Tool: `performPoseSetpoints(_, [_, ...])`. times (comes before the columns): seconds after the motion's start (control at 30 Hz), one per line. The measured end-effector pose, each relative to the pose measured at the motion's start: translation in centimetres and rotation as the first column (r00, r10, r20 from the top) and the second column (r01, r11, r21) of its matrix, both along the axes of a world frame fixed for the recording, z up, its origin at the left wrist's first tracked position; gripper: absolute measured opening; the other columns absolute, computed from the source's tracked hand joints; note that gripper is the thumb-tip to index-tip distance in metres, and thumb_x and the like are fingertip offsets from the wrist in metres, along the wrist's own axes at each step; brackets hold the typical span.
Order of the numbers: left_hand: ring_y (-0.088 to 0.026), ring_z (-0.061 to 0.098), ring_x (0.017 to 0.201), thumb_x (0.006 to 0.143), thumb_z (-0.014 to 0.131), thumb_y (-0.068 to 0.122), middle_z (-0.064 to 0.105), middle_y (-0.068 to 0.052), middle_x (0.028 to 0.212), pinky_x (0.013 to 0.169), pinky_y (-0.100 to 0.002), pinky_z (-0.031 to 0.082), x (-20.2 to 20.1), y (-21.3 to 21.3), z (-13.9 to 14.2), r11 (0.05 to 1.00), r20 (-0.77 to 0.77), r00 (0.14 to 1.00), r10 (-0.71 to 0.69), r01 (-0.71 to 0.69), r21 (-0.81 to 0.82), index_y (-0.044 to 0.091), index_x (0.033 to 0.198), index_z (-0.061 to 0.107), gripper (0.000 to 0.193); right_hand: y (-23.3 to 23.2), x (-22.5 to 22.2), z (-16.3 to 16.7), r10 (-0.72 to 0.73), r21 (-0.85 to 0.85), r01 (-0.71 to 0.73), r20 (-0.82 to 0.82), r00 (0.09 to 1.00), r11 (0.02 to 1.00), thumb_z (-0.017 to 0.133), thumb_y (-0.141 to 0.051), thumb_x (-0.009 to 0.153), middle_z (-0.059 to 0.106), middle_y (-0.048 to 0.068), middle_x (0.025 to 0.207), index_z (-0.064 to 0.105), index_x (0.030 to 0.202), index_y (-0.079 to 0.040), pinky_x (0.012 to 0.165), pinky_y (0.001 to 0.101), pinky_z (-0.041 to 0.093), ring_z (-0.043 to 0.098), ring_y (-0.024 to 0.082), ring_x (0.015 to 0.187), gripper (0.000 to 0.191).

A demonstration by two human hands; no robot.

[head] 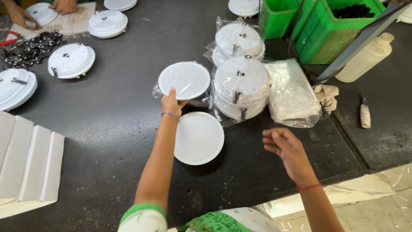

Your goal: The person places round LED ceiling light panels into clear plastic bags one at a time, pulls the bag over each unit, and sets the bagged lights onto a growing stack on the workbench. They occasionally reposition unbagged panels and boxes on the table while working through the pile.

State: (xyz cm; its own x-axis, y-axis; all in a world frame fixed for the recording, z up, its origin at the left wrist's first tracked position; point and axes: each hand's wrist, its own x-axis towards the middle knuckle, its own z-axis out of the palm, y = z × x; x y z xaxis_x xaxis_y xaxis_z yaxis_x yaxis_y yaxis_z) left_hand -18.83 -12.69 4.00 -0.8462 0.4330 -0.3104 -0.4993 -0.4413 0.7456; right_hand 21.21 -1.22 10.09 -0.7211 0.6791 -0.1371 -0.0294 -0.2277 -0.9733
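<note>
A worker's left hand (172,102) pinches the near rim of a bagged round white light panel (184,80), thumb and fingers pressed together on its six o'clock edge, so the disc tilts up off the dark counter (107,129) with its smooth face toward the camera and its clear plastic bag (159,90) hanging loose beneath. The left forearm reaches straight out from the body, wrist level, a thin bangle at the wrist. Directly at six o'clock from the lifted panel, a second white disc (198,138) lies flat and unwrapped on the counter, face up, just beside the forearm. At three o'clock of the lifted panel stand stacks of bagged ribbed white light housings (240,86), metal clips upward, kept together within reach; a heap of empty clear bags (292,94) lies further to three o'clock. The right hand (288,151) hovers above the counter at four o'clock of the flat disc, palm down, fingers spread and lightly curled, holding nothing. At ten o'clock, more housings (71,60) rest near a pile of small black parts (30,48), where another person's hands (19,15) work. Green bins (334,34) sit at one o'clock.
</note>
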Motion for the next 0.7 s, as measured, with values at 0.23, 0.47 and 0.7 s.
performPoseSetpoints(0.23, [-0.032, 0.061, 0.088, 0.102, 0.055, 0.020, 0.064, -0.017, 0.112, 0.062, -0.045, 0.046, -0.4, 8.7, -2.2, 0.967, -0.111, 0.989, 0.099, -0.122, -0.225, 0.005, 0.135, 0.057, 0.036, 5.8, 6.4, -5.0, -0.084, -0.018, 0.085, 0.066, 0.994, 0.996, 0.057, -0.018, 0.103, 0.071, 0.009, 0.111, 0.067, 0.112, -0.001, 0.087, 0.0329, 0.057, 0.067, 0.017, 0.098, 0.022])
performPoseSetpoints(0.47, [-0.036, 0.040, 0.133, 0.089, 0.079, 0.001, 0.026, -0.021, 0.147, 0.109, -0.045, 0.040, 4.6, 9.2, -1.6, 0.671, -0.759, 0.650, 0.027, -0.574, -0.468, -0.004, 0.147, 0.036, 0.073, 13.4, 7.2, -5.6, -0.449, 0.685, 0.245, 0.133, 0.883, 0.686, 0.063, -0.007, 0.099, 0.074, 0.009, 0.096, 0.070, 0.111, 0.000, 0.079, 0.0291, 0.057, 0.072, 0.018, 0.086, 0.015])
performPoseSetpoints(0.7, [-0.024, 0.055, 0.120, 0.091, 0.073, -0.006, 0.038, -0.013, 0.142, 0.103, -0.037, 0.051, 20.8, 11.6, 2.3, 0.846, -0.859, 0.485, -0.162, -0.379, -0.373, 0.009, 0.147, 0.046, 0.064, 20.8, 5.7, -5.8, -0.281, 0.961, 0.035, 0.045, 0.959, 0.275, 0.069, -0.003, 0.086, 0.070, 0.012, 0.116, 0.070, 0.114, -0.002, 0.090, 0.0398, 0.054, 0.066, 0.035, 0.105, 0.028])
